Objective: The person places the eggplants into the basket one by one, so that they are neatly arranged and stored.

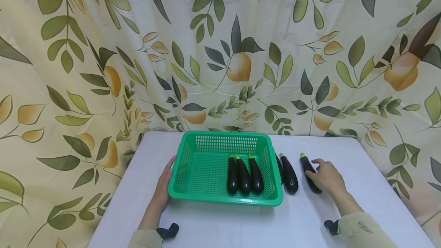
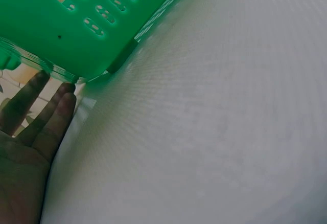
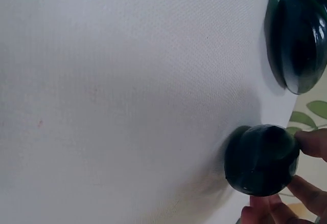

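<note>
A: What is recorded from the head view?

B: A green basket (image 1: 225,199) is seen on the white-covered bench (image 1: 224,229). Three eggplants (image 1: 244,176) are laid side by side in its right half, stems pointed away from the wearer. Two more eggplants (image 1: 290,177) are found outside, just beside its right wall; one of them is largely hidden by the rim. A sixth eggplant (image 1: 306,163) is noted farther right, partly covered by the right hand (image 1: 325,177).

A: Can the grip be judged from there?

B: Only in part. In the right wrist view the rounded lower end is shown, spanned by thumb and fingers on opposite sides; it is taken as pinched. Whether its whole length is borne by the bench cannot be told.

A: And the left hand (image 1: 163,186)?

B: From above, it is placed along the basket's left wall, fingertips partly obscured. In the left wrist view the fingers are seen extended and slightly spread, tips touching the basket near its rim, with nothing enclosed. Slots in the outer wall are shown closely there, but the contents cannot be made out.

A: Background?

B: A leaf-and-fruit patterned curtain (image 1: 138,56), best seen from the head.
</note>
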Demonstrator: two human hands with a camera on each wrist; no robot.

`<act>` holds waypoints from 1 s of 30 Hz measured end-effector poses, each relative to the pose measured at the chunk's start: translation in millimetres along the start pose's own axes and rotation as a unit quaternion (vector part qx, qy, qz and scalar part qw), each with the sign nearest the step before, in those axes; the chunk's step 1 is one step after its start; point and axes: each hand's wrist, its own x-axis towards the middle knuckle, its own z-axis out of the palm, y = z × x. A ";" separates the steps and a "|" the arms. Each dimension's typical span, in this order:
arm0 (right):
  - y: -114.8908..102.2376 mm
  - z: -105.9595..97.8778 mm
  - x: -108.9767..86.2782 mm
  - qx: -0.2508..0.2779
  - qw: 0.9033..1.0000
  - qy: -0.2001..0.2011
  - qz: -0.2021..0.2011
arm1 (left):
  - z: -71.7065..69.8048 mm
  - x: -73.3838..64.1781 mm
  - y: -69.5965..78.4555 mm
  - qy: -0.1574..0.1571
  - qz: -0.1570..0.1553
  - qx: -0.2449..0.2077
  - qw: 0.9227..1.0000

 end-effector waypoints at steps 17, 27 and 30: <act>0.8 3.4 2.9 0.008 1.000 -0.012 0.008 | -0.2 -0.8 -0.3 -0.006 0.006 -0.008 1.000; 2.2 2.0 1.6 0.009 1.000 -0.014 0.003 | 1.1 -0.7 -1.4 0.006 -0.005 -0.003 1.000; 0.9 -0.4 1.0 0.010 1.000 -0.011 0.000 | 1.4 0.0 -2.2 0.007 -0.008 -0.006 1.000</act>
